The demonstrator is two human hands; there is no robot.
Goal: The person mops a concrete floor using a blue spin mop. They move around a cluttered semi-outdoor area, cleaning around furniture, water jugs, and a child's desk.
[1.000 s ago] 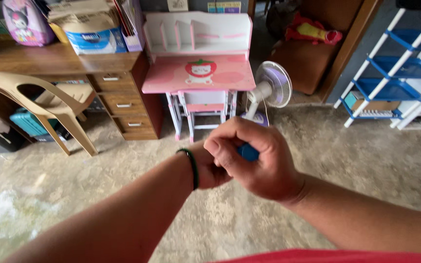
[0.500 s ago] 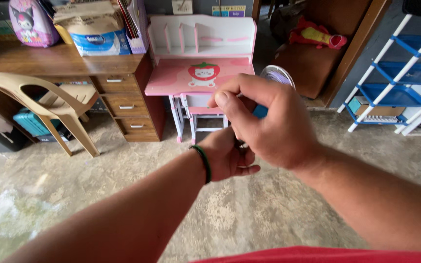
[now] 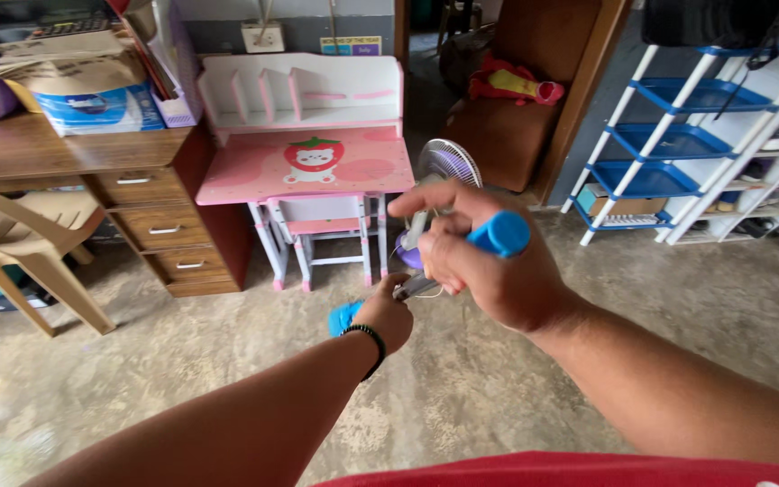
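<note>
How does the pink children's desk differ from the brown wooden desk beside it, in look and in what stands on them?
The pink desk is pale pink with a strawberry picture and thin legs; the brown desk is dark wood with three drawers. The pink desk has a white shelf unit on top, mostly bare; the brown desk carries a cardboard box and papers. Both stand side by side against the wall.

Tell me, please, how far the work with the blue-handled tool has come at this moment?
Done: both hands are raised together over the concrete floor. In hand: the right hand grips a blue-handled tool; the left hand meets it at a small metal part and holds something blue. Left: the parts are too hidden to tell whether they are joined.
</note>
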